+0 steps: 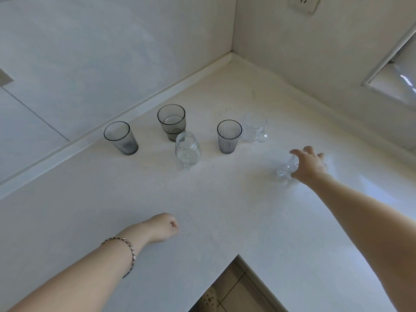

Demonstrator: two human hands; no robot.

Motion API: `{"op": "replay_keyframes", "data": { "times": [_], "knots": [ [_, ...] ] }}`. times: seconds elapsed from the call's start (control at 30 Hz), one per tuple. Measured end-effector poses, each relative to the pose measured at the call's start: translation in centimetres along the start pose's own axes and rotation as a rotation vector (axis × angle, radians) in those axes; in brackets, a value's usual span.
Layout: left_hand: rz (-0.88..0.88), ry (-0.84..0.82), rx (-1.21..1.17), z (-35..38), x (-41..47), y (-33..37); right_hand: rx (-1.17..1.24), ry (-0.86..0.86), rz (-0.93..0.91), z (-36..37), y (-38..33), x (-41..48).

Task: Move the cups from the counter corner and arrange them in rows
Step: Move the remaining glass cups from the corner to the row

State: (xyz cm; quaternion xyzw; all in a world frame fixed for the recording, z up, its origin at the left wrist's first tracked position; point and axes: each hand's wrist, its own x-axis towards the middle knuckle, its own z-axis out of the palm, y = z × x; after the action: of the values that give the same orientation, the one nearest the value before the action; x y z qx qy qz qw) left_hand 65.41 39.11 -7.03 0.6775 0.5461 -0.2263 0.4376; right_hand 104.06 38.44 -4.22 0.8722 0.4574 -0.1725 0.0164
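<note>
Right hand (308, 164) is on the job: fingers draped over the top of a clear cup (287, 168) and gripping it, right of the group and apart from it. The cup is blurred and looks tilted, handle end toward the left; axis not certain. Left hand (164, 227) is a closed fist holding nothing, resting on the counter (225, 210) near the front edge, well apart from every cup. Five cups stand left of the held one: left ribbed grey cup (120, 137), smooth grey cup (172, 121), front clear mug (187, 149), right ribbed grey cup (229, 136), back clear mug (255, 127). Judgement: the open slot is right of the ribbed cup, so it's a short leftward move for the right hand, which is far nearer.
</note>
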Motion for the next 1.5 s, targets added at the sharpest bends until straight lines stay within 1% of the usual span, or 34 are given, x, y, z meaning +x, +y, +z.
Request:
{"op": "replay_keyframes", "data": {
  "times": [0.13,0.27,0.4,0.57,0.7,0.83,1.0,1.1,1.23,1.37,1.5],
  "knots": [
    [-0.032,0.007,-0.078,0.7,-0.1,-2.0,-0.114,0.01,-0.122,0.1,-1.2,-1.4],
    [-0.078,0.038,-0.182,1.7,-1.4,-5.4,-0.151,-0.062,-0.319,1.2,-5.8,-4.2],
    [-0.126,0.089,-0.226,2.2,-4.3,-9.5,-0.18,-0.139,-0.556,2.9,-13.1,-8.4],
    [-0.181,0.159,-0.249,2.9,-10.1,-15.7,-0.222,-0.185,-0.841,6.0,-22.8,-16.0],
    [-0.239,0.198,-0.33,4.4,-15.3,-22.3,-0.23,-0.248,-0.994,9.2,-30.0,-23.4],
    [-0.295,0.222,-0.406,7.2,-20.5,-30.5,-0.275,-0.301,-1.123,12.9,-36.5,-31.7],
    [-0.358,0.267,-0.493,10.9,-27.9,-41.8,-0.312,-0.343,-1.234,17.5,-43.8,-42.4],
    [-0.396,0.229,-0.523,13.3,-32.1,-47.4,-0.318,-0.368,-1.273,19.9,-47.9,-48.1],
    [-0.475,0.265,-0.536,16.2,-37.0,-54.4,-0.325,-0.387,-1.322,23.3,-53.8,-55.8],
    [-0.509,0.31,-0.576,17.9,-40.3,-58.9,-0.359,-0.351,-1.351,26.9,-58.7,-61.3],
    [-0.525,0.335,-0.639,19.1,-42.0,-60.8,-0.413,-0.287,-1.41,29.6,-62.0,-64.7]
  ]
}}
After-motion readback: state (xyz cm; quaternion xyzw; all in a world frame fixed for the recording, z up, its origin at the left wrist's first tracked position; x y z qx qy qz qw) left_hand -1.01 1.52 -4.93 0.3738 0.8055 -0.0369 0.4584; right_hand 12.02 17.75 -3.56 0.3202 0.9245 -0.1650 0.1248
